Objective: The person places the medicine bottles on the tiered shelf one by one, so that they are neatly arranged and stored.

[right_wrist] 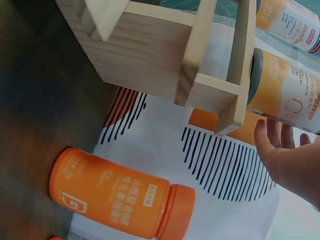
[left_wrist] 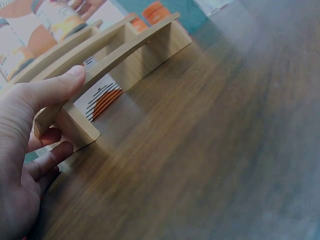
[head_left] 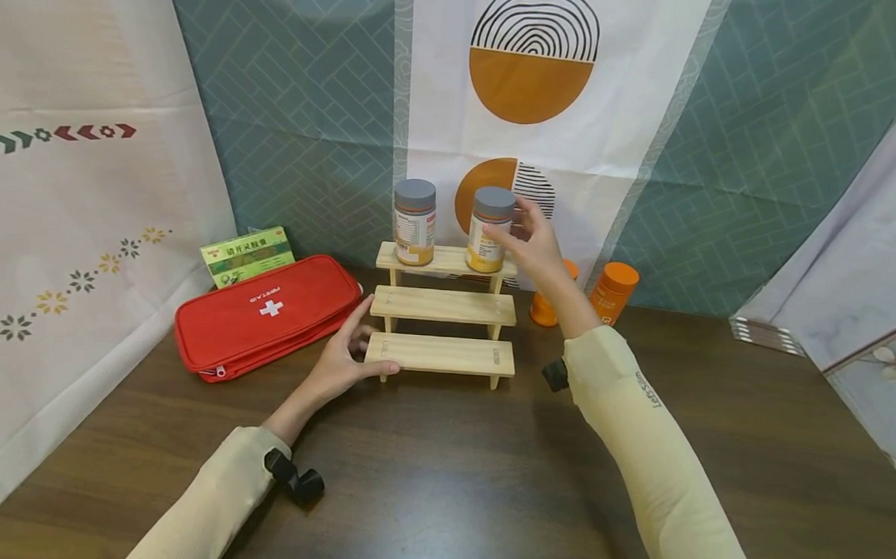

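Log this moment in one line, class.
left hand: holds wooden rack, lower left end | right hand: around right jar on top tier | left jar: same tier | red pouch: left of rack

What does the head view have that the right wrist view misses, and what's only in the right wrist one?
Only the head view shows the red first aid pouch, the green box and the left hand, which grips the wooden stand. Only the right wrist view shows the broad outer face of the side panel. Both show the stand, two jars on its top tier, the right hand at one of them, and an orange bottle.
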A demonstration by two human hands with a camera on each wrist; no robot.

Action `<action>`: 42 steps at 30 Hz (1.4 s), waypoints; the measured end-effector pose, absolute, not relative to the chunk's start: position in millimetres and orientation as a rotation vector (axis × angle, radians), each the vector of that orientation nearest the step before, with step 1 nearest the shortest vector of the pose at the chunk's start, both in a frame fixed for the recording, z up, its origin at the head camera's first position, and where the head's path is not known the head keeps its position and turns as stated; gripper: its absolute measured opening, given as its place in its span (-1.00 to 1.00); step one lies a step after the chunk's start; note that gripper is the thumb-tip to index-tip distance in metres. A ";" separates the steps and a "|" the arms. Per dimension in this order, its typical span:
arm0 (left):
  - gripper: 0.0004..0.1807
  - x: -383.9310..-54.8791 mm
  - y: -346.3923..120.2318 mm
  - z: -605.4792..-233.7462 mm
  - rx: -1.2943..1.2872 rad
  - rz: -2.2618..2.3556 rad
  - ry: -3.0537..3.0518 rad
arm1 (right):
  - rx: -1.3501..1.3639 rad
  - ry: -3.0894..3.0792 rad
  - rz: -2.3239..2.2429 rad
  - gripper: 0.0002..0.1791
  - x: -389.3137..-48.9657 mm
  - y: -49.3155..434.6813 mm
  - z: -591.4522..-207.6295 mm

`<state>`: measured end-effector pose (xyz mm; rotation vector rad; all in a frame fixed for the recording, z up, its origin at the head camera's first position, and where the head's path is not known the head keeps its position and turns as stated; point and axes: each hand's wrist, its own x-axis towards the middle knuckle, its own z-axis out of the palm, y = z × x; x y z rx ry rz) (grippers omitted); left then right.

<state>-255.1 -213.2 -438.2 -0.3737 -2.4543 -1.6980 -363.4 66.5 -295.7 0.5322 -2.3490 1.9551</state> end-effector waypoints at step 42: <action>0.19 -255.5 -213.0 -438.7 -0.377 -1.697 -2.454 | 0.271 -2.271 1.947 -0.29 -339.4 122.7 -345.0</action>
